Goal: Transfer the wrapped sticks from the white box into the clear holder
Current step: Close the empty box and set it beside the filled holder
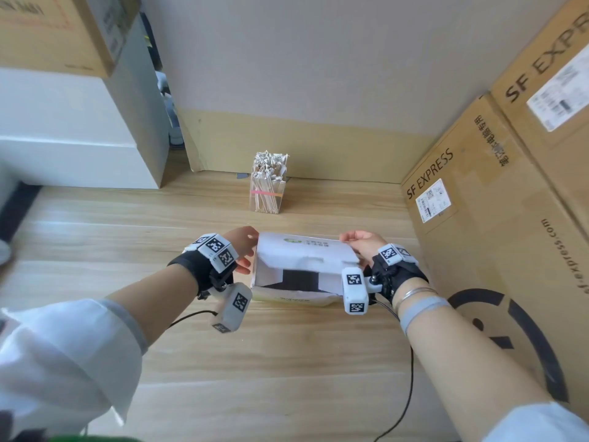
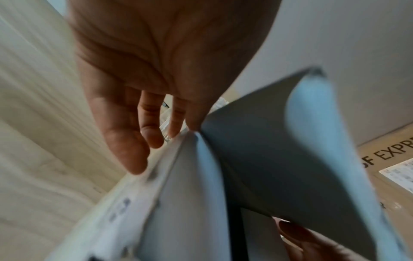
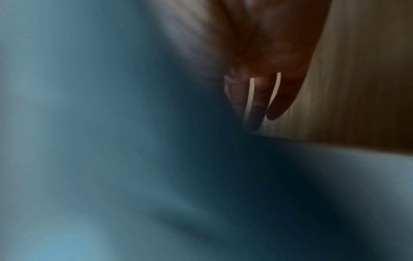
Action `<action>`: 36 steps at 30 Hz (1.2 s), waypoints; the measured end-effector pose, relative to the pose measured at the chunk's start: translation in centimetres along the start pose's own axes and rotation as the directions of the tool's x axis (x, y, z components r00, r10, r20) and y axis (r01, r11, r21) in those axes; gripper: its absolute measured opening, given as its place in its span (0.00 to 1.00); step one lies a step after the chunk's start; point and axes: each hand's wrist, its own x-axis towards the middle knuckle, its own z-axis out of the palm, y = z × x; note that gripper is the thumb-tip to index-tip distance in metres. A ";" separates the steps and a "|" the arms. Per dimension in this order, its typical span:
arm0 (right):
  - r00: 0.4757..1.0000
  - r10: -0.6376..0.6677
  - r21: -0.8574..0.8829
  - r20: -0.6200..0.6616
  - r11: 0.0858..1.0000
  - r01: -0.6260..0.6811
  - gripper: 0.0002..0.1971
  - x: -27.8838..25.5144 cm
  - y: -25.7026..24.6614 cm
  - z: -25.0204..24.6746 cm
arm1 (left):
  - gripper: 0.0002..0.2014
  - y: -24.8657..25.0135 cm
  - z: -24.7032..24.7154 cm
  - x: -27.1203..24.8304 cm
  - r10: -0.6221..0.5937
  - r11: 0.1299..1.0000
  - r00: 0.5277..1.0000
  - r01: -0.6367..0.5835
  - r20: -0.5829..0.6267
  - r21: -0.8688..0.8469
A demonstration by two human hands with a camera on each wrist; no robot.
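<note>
The white box [image 1: 296, 275] is thin card with a big bent flap, and it sits on the smooth wood floor [image 1: 287, 362]. The left hand [image 1: 245, 247] is at its 9 o'clock side, fingers [image 2: 125, 134] straight and a little apart, thumb pinching the flap. The right hand [image 1: 363, 244] holds the 3 o'clock side; its view is too blurry to tell how. At 12 o'clock stands the clear holder [image 1: 267, 197], packed with paper-wrapped sticks [image 1: 269, 169]. Brown cardboard boxes [image 1: 497, 193] wall the right side. The flap hides what is inside the box.
</note>
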 end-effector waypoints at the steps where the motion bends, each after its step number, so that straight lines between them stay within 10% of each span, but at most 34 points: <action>1: 1.000 -0.001 0.008 0.006 1.000 0.001 0.12 -0.1 0.4 0.1 | 0.17 0.2 -0.2 -0.1 0.020 0.999 1.000 -0.019 -0.019 0.038; 8: 0.999 -0.012 0.178 -0.041 0.984 0.019 0.18 0.0 2.2 1.3 | 0.26 -0.3 1.0 -0.2 0.398 0.773 0.917 -0.337 0.002 0.537; 17: 0.994 -0.081 0.166 -0.069 0.982 0.091 0.14 -0.8 2.0 1.7 | 0.46 -1.4 3.3 -1.3 0.444 0.514 0.878 -0.412 0.178 0.752; 25: 0.975 -0.210 0.002 -0.076 0.977 0.211 0.06 -1.3 2.2 2.1 | 0.43 -1.8 3.4 -0.7 0.406 0.596 0.902 -0.384 0.148 0.705; 31: 0.980 -0.194 -0.087 -0.051 0.978 0.189 0.28 -1.1 3.2 3.0 | 0.39 -2.3 4.3 -0.2 0.362 0.786 0.932 -0.314 0.015 0.532; 36: 0.985 -0.156 -0.077 -0.070 0.986 0.151 0.24 -0.4 4.2 4.4 | 0.40 -2.7 5.6 0.5 0.325 0.840 0.946 -0.282 -0.013 0.464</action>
